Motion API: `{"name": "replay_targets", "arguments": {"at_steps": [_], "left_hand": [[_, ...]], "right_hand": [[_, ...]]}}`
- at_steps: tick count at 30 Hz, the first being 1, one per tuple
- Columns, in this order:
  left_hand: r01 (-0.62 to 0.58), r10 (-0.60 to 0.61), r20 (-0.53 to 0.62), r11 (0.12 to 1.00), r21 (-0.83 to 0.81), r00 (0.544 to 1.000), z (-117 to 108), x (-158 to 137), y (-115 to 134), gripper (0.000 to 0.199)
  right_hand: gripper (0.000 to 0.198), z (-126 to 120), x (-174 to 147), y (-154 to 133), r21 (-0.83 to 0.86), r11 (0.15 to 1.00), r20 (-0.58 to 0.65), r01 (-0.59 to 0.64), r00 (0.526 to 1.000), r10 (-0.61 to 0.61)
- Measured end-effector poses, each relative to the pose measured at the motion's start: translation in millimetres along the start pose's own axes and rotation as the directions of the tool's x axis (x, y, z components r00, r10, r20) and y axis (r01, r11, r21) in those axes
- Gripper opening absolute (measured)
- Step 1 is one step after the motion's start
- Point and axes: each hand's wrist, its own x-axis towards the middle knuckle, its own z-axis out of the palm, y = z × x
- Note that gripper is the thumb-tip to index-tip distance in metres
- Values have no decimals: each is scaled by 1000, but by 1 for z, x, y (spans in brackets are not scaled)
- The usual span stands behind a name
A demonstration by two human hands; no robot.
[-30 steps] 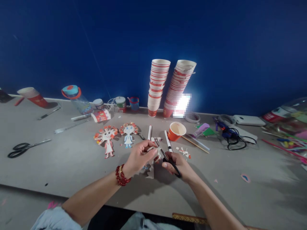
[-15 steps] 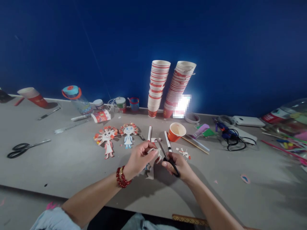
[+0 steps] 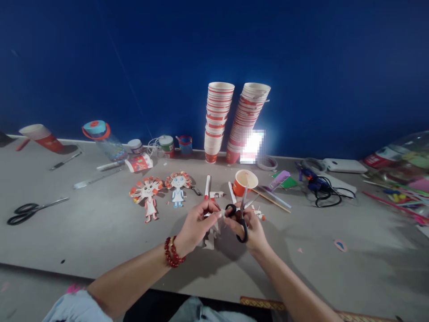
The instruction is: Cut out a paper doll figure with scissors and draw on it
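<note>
Single head-worn view, taken from above the near edge of the table (image 3: 110, 252) and facing forward and downward across it. The viewpoint is close: the person's left hand (image 3: 197, 227) and right hand (image 3: 254, 235) appear at short range, over the table's near half. Beyond the table's far edge, the blue wall (image 3: 134, 53) closes the field. Coverage is wide; toward the table's right side, outlines are soft and seem stretched.
</note>
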Motion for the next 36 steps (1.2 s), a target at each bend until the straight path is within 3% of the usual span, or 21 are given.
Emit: {"name": "replay_targets", "arguments": {"at_steps": [4, 10, 22, 31, 36], "left_hand": [[95, -94, 24, 994, -47, 995, 2, -2, 0, 22], [174, -172, 30, 949, -262, 985, 0, 0, -1, 37], [44, -52, 96, 996, 81, 994, -4, 2, -5, 24], [-54, 46, 92, 995, 87, 995, -5, 1, 3, 27], [-13, -3, 95, 986, 164, 995, -5, 3, -1, 27]], "right_hand": [[34, -1, 0, 0, -31, 999, 3, 13, 1000, -13], [27, -4, 5, -2, -32, 997, -40, 64, 997, -65], [32, -10, 5, -3, -176, 982, -54, 66, 996, -76], [29, -11, 4, 1, -169, 982, -33, 85, 995, -91], [29, -9, 4, -1, -163, 984, -23, 75, 997, -80]]}}
